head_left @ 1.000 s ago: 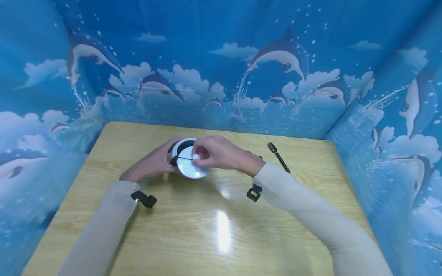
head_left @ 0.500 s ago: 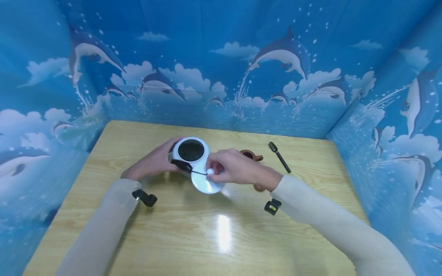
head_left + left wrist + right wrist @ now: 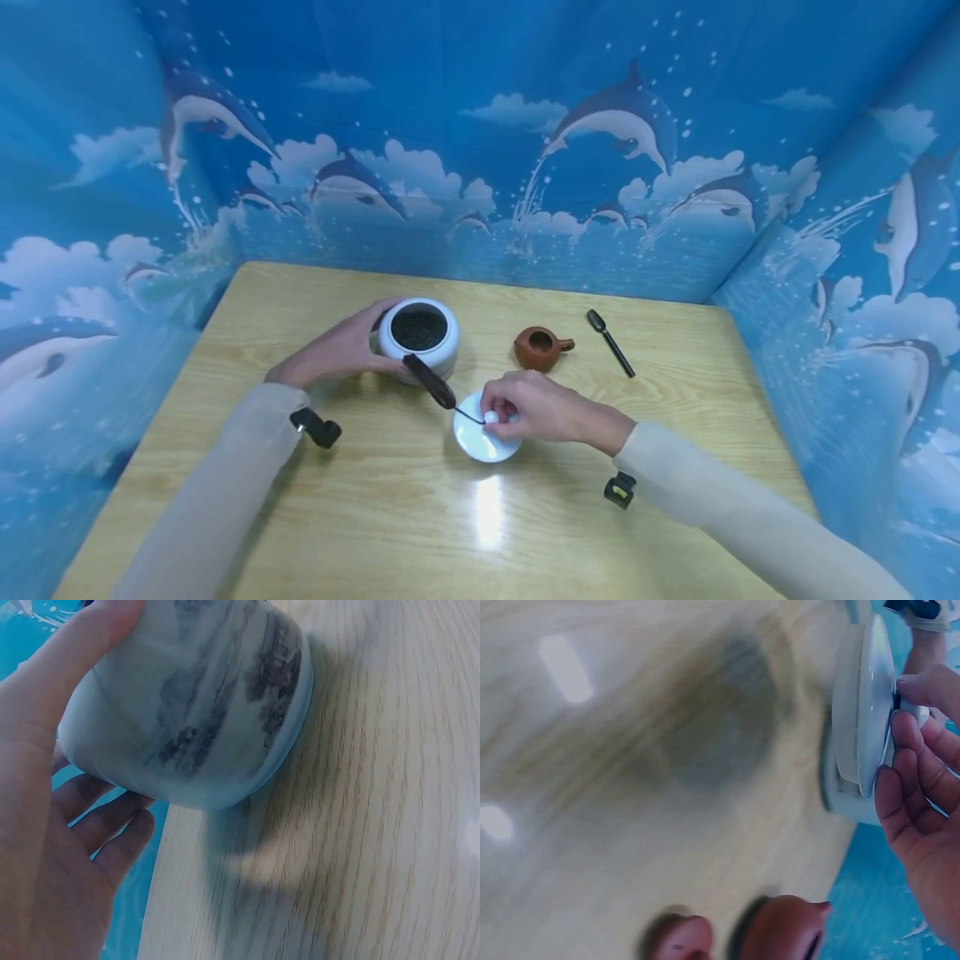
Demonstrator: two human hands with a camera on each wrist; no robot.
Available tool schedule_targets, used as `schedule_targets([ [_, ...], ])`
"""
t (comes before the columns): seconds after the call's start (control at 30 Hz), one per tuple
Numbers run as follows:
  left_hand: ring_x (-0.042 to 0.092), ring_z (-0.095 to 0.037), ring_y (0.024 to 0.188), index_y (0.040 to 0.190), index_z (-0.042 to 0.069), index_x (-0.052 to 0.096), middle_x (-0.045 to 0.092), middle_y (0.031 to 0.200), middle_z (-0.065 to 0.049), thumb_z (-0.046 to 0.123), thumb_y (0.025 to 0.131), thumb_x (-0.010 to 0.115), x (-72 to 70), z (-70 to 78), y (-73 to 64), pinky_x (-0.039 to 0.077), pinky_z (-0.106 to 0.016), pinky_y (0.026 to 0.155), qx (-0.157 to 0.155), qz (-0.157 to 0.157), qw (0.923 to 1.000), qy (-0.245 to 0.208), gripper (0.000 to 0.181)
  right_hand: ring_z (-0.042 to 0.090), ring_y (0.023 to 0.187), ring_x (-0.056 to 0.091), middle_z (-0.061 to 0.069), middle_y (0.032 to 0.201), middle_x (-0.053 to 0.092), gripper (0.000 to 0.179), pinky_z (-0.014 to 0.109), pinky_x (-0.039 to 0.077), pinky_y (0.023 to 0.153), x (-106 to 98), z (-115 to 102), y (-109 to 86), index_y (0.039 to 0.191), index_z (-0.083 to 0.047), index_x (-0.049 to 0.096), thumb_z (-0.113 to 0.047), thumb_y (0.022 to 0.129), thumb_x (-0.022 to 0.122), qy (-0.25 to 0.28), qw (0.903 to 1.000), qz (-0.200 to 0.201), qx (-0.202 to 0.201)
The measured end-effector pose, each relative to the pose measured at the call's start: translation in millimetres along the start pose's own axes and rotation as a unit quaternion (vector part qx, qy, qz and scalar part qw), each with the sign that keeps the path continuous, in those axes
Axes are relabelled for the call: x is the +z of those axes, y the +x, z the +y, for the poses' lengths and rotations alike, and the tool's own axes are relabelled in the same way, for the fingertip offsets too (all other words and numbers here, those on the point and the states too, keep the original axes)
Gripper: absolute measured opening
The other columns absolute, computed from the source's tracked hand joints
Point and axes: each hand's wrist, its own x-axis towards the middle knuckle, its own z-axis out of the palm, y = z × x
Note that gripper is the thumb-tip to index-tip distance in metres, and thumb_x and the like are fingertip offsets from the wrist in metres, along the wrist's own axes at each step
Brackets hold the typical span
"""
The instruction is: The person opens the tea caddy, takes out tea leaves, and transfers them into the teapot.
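Note:
My left hand grips the side of a white lidless jar, its thumb in front and fingers behind. A landscape print covers the jar in the left wrist view. Dark, loose contents show through the mouth. My right hand pinches the round knob of the jar's white lid, to the right of and nearer than the jar. In the right wrist view the lid hangs above the table. From the knob a cord runs to a dark brown tassel.
Behind my right hand stands a small open reddish-brown teapot. Its likely lid lies beside it in the right wrist view. A black scoop lies further right. Dolphin-printed curtains surround the wooden table.
The lid has come off the jar's mouth and moved right and nearer in my right hand. The tassel trails behind it. My left hand stays on the jar, and the teapot is uncovered to view.

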Motion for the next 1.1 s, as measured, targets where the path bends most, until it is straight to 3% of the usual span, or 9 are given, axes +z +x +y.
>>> schedule_targets([
  [0.17, 0.032, -0.036, 0.164, 0.176, 0.025, 0.02, 0.032, 0.179, -0.006, 0.068, 0.072, 0.095, -0.1, 1.4, -1.1, 0.029, -0.069, 0.131, -0.013, -0.008, 0.9999, 0.002, 0.134, 0.009, 0.08, 0.057, -0.01, 0.085, 0.064, 0.009, 0.019, 0.048, 0.07, 15, 9, -7.7, 0.101, -0.02, 0.072, -0.022, 0.098, 0.08, 0.001, 0.9999, -0.008, 0.012],
  [0.63, 0.032, -0.037, 0.164, 0.176, 0.026, 0.02, 0.031, 0.179, -0.007, 0.068, 0.071, 0.095, -0.7, 5.9, 0.6, 0.028, -0.07, 0.131, -0.024, -0.012, 0.9995, 0.015, 0.136, 0.007, 0.082, 0.059, -0.013, 0.087, 0.063, 0.01, 0.02, 0.049, 0.071, 41, 24, -8.3, 0.103, -0.023, 0.073, -0.026, 0.098, 0.081, 0.006, 0.9988, -0.011, 0.047],
  [1.1, 0.033, -0.034, 0.164, 0.175, 0.032, 0.022, 0.033, 0.179, -0.003, 0.072, 0.069, 0.094, -1.1, 7.8, 0.6, 0.028, -0.07, 0.132, -0.023, -0.009, 0.9995, 0.02, 0.134, 0.006, 0.083, 0.061, -0.014, 0.089, 0.065, 0.015, 0.02, 0.051, 0.074, 47, 29, -8.7, 0.107, -0.023, 0.075, -0.032, 0.098, 0.082, 0.021, 0.9986, 0.009, 0.047],
])
